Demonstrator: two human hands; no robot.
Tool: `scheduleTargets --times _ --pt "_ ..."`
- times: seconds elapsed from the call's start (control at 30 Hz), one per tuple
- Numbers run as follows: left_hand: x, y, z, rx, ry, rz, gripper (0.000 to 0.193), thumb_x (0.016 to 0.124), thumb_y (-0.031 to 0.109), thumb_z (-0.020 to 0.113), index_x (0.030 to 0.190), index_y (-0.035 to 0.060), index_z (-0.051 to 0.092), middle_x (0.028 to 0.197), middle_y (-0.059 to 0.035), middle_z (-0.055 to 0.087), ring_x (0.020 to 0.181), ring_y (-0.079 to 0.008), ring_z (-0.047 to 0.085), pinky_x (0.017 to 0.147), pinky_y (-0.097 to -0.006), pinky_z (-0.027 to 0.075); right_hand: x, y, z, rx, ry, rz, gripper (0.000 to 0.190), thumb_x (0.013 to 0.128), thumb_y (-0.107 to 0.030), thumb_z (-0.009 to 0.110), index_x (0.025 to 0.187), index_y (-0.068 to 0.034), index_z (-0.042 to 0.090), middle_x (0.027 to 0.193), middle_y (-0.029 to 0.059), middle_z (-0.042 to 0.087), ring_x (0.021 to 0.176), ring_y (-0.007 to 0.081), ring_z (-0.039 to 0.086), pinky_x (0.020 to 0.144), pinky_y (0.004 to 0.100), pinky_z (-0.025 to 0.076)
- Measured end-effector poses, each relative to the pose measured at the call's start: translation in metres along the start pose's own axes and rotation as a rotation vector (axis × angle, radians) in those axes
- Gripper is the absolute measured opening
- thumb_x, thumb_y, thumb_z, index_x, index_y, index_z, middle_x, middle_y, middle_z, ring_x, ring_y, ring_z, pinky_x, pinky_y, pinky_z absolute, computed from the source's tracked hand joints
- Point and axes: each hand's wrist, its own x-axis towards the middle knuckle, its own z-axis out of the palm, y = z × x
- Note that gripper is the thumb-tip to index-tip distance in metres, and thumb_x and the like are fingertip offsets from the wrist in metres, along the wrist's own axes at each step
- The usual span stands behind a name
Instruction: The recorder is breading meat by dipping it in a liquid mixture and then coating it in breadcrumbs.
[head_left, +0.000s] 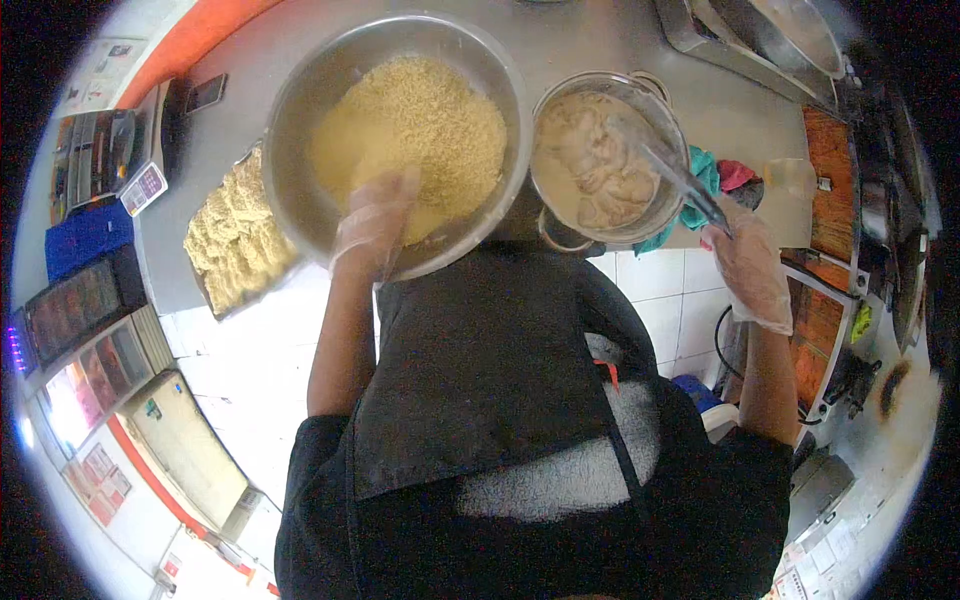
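Observation:
A wide metal bowl holds a heap of yellow breadcrumbs. My left hand, in a clear plastic glove, reaches over the near rim with its fingers at the crumbs; blur hides whether it grasps anything. To the right stands a metal pot with handles, containing pale pieces, apparently raw meat, in a brownish batter. My right hand, also gloved, grips the dark handle end of tongs. The far end of the tongs reaches into the pot, where blur obscures the tips.
A tray of breaded pieces sits left of the bowl at the counter edge. Teal cloth and a red cloth lie beside the pot. A phone rests at the back left; large metal containers stand at the back right.

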Motion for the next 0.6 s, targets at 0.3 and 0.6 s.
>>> scheduleTargets --times 0.3,0.6 --pt "-0.001 0.009 -0.010 0.120 -0.125 -0.010 0.061 0.100 0.056 0.036 0.120 0.0044 0.061 0.127 -0.0240 0.058 0.119 -0.0414 0.055 0.101 -0.0478 0.041 0.018 -0.015 0.004 -0.131 -0.019 0.141 0.043 0.086 -0.015 0.063 0.124 0.003 0.056 0.104 0.0261 0.065 0.101 0.0417 0.062 0.091 0.0492 0.048" --pt "0.002 -0.008 -0.001 0.147 -0.045 0.046 0.059 0.099 0.055 0.037 0.118 0.0059 0.063 0.123 -0.0240 0.060 0.117 -0.0402 0.057 0.099 -0.0486 0.043 0.026 -0.004 0.004 -0.003 -0.065 0.017 0.028 0.087 -0.014 0.061 0.113 -0.006 0.065 0.095 0.0238 0.066 0.095 0.0432 0.062 0.085 0.0509 0.048"
